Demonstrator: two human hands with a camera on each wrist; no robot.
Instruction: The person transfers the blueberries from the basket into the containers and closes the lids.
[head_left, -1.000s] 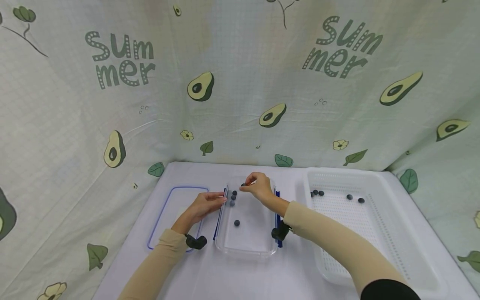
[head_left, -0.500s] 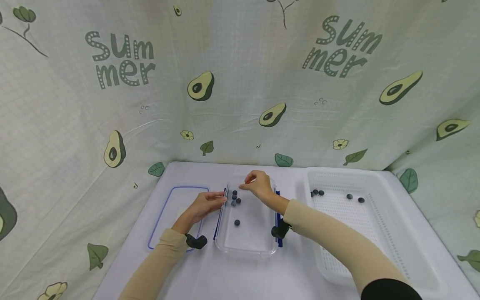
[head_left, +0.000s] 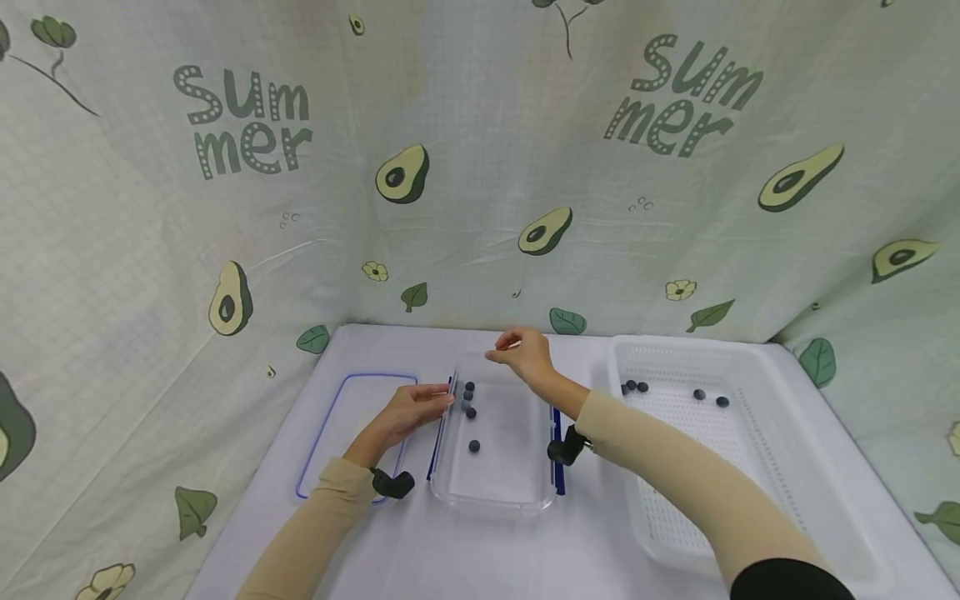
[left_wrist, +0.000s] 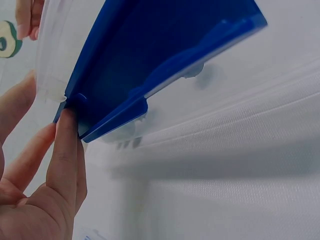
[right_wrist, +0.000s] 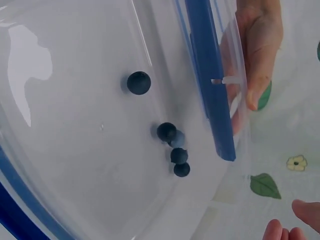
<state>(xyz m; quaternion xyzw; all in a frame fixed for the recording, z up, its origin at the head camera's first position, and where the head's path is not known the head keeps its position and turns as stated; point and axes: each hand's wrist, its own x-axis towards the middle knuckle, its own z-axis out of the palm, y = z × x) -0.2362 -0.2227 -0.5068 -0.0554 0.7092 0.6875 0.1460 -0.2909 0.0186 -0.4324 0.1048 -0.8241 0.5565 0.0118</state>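
A clear plastic food container (head_left: pixel 495 505) with blue side latches stands in the middle of the table. My left hand (head_left: pixel 412 408) grips its left rim; the left wrist view has the fingers against the blue latch flap (left_wrist: pixel 150 50) and the thumb at the clear edge. Inside lie several dark blueberries (right_wrist: pixel 139 82), most bunched along the left wall and one (head_left: pixel 474 446) apart, nearer the front. My right hand (head_left: pixel 525 357) is raised over the container's far end with nothing between its fingers. Its thumb and fingertips stand apart at the right wrist view's lower right corner.
A clear lid (head_left: pixel 318 433) with a blue seal lies left of the container, partly under my left arm. On the right stands a large white perforated basket (head_left: pixel 765 450) with several blueberries (head_left: pixel 699 394) in it. A printed curtain (head_left: pixel 465 167) hangs behind the table.
My right hand let a blueberry go into the container; it rolled to the others at the left wall. The hand then rose away, back and slightly right. My left hand stayed put.
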